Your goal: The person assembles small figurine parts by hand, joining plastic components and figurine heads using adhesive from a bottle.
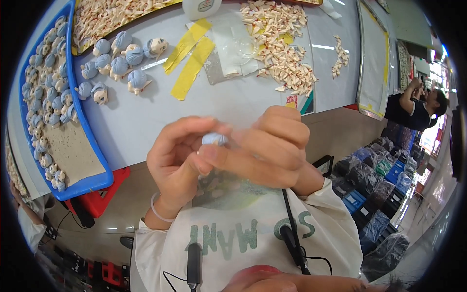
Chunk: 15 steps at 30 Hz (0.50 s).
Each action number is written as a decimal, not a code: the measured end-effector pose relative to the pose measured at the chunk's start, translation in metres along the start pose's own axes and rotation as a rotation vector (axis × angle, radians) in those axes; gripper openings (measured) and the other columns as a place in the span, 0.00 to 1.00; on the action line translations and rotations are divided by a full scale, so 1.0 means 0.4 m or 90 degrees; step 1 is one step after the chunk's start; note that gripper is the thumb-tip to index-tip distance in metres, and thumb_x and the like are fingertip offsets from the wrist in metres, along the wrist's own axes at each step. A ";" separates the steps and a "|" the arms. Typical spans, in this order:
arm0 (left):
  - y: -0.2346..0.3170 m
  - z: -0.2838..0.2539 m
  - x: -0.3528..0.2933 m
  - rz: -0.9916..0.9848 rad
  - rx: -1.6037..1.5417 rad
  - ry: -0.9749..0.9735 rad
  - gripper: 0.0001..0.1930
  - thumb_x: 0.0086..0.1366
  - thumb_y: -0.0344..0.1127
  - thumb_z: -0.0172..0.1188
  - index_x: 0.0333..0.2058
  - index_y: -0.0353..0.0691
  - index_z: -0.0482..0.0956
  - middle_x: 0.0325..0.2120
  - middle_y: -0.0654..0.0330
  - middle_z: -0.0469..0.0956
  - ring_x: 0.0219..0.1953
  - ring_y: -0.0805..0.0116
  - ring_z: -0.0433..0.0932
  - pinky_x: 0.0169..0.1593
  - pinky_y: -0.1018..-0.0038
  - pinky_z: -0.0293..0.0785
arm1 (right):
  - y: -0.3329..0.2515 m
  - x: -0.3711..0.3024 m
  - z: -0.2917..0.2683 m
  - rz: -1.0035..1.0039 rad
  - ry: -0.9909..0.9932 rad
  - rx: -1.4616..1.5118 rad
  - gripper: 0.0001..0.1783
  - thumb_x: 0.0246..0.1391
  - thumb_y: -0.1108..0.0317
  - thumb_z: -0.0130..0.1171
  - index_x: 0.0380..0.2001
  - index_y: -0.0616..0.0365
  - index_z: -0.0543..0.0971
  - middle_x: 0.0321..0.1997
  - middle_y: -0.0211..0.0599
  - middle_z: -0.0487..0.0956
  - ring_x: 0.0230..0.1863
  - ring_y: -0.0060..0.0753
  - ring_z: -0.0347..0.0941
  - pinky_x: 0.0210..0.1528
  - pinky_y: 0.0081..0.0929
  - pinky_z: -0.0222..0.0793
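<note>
Above my lap, off the table's near edge, a small doll head (pixel 214 138) with light blue hair sits between my two hands. My left hand (pixel 177 158) curls around it, fingers over the top and thumb below. My right hand (pixel 275 146) is closed, its outer fingers folded, and a long digit presses along the near side of the head; its fingertips are partly blurred. Whether a smaller piece is pinched there is hidden. Several similar doll heads (pixel 119 65) lie on the table (pixel 141 109) beyond my left hand.
A blue tray (pixel 104 177) with many doll heads stands at the left. Yellow tape strips (pixel 193 70), a clear plastic sheet (pixel 226 51) and a heap of small cream pieces (pixel 282 53) lie ahead. Stacked crates (pixel 374 194) and a co-worker (pixel 413 109) are at the right.
</note>
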State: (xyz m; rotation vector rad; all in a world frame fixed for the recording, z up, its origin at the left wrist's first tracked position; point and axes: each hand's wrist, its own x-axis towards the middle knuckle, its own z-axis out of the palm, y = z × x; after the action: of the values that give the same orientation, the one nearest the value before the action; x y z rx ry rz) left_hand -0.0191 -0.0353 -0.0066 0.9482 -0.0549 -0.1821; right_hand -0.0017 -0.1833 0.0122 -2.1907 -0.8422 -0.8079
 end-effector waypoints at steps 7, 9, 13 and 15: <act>-0.001 -0.010 -0.003 0.072 0.041 -0.027 0.23 0.55 0.45 0.59 0.40 0.31 0.69 0.35 0.49 0.73 0.39 0.62 0.74 0.41 0.71 0.71 | 0.006 -0.021 -0.005 -0.079 0.031 -0.023 0.14 0.32 0.69 0.66 0.29 0.48 0.81 0.32 0.22 0.66 0.30 0.22 0.60 0.24 0.19 0.55; 0.009 -0.005 -0.003 0.051 0.051 -0.003 0.23 0.55 0.45 0.59 0.40 0.31 0.69 0.34 0.50 0.73 0.39 0.62 0.74 0.41 0.71 0.71 | -0.001 -0.016 -0.022 0.025 -0.009 0.038 0.14 0.32 0.71 0.66 0.29 0.47 0.80 0.32 0.21 0.67 0.30 0.22 0.60 0.25 0.19 0.55; -0.006 0.015 -0.010 0.029 0.091 0.061 0.23 0.54 0.47 0.60 0.39 0.31 0.70 0.34 0.50 0.73 0.36 0.61 0.75 0.40 0.69 0.72 | -0.002 -0.004 -0.002 0.002 0.001 -0.009 0.14 0.31 0.71 0.66 0.28 0.45 0.80 0.33 0.20 0.68 0.29 0.23 0.60 0.24 0.19 0.55; -0.008 0.017 -0.012 0.029 0.080 0.053 0.22 0.54 0.45 0.60 0.39 0.31 0.70 0.34 0.50 0.73 0.36 0.60 0.75 0.41 0.69 0.72 | 0.001 -0.010 -0.002 -0.029 0.074 -0.049 0.14 0.31 0.70 0.66 0.28 0.44 0.81 0.34 0.20 0.67 0.28 0.23 0.60 0.24 0.18 0.54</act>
State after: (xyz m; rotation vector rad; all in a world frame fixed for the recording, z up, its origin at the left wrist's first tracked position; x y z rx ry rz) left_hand -0.0251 -0.0417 -0.0054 1.0774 -0.0113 -0.0971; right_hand -0.0041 -0.1856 0.0096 -2.1734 -0.8169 -0.9951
